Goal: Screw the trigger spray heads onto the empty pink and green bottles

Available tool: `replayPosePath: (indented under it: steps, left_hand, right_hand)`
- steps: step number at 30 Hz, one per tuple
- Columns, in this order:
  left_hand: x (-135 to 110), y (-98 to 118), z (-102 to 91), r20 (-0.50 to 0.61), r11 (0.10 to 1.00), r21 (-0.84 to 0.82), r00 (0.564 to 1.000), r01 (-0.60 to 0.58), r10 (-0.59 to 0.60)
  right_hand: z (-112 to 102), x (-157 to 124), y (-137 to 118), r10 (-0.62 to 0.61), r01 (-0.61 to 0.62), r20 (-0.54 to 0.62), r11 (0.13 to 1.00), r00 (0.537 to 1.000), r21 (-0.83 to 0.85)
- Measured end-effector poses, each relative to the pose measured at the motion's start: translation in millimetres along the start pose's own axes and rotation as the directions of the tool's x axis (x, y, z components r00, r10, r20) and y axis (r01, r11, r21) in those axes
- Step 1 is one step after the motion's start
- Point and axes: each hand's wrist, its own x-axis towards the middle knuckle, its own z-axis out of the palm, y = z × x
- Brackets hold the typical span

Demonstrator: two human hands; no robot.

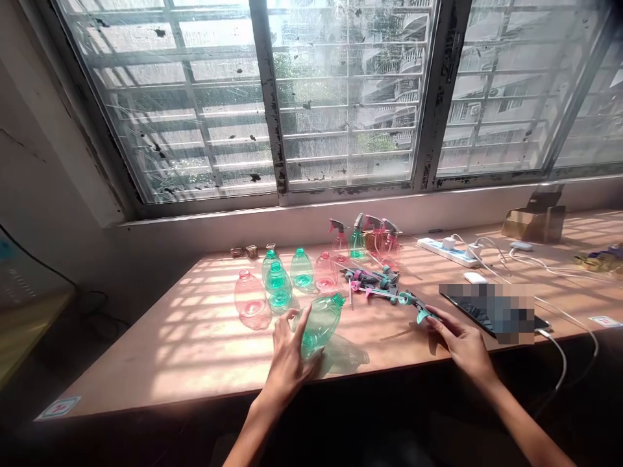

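My left hand (291, 353) grips a clear green spray bottle (322, 321) that has no top on it. The bottle leans to the right, its open neck pointing up and right, just above the table near the front edge. In my right hand (455, 334) is a teal and grey trigger spray head (416, 306), pinched at its grey end. Its thin tube points left, toward a pile of loose spray heads (372, 282). Behind my left hand stand several open bottles, among them a pink bottle (250, 298) and a green bottle (302, 269).
Bottles with spray heads fitted (357, 239) stand at the back by the wall. To the right are a tablet (491, 311) on a cable, a white power strip (448, 251) with plugs, and a brown stand (534, 220). The table's front edge (204, 402) runs below my hands.
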Motion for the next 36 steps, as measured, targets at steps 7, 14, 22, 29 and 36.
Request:
replayPosePath:
  steps: [7, 14, 22, 29, 36]
  left_hand:
    - [1, 3, 2.4, 0.117, 0.997, -0.066, 0.993, 0.030, -0.022]
    - [0, 7, 1.9, 0.123, 1.000, -0.001, 0.992, 0.020, -0.020]
    - [0, 1, 6.4, 0.091, 0.998, -0.007, 0.994, -0.058, 0.059]
    - [-2, -1, 1.5, 0.174, 0.990, -0.138, 0.983, -0.028, 0.052]
    - [-5, 4, -4.2, 0.274, 0.960, -0.269, 0.962, 0.078, -0.002]
  right_hand:
    - [1, -6, -20, 0.158, -0.188, 0.125, 0.939, 0.980, 0.286]
    - [0, -8, -48, -0.058, 0.057, 0.060, 0.998, 0.997, 0.027]
    - [39, -30, -91, -0.122, 0.015, 0.300, 0.942, 0.946, 0.334]
    - [93, -17, -86, 0.092, -0.231, 0.328, 0.879, 0.940, 0.417]
    - [99, -24, -77, 0.077, -0.312, 0.498, 0.858, 0.864, 0.409]
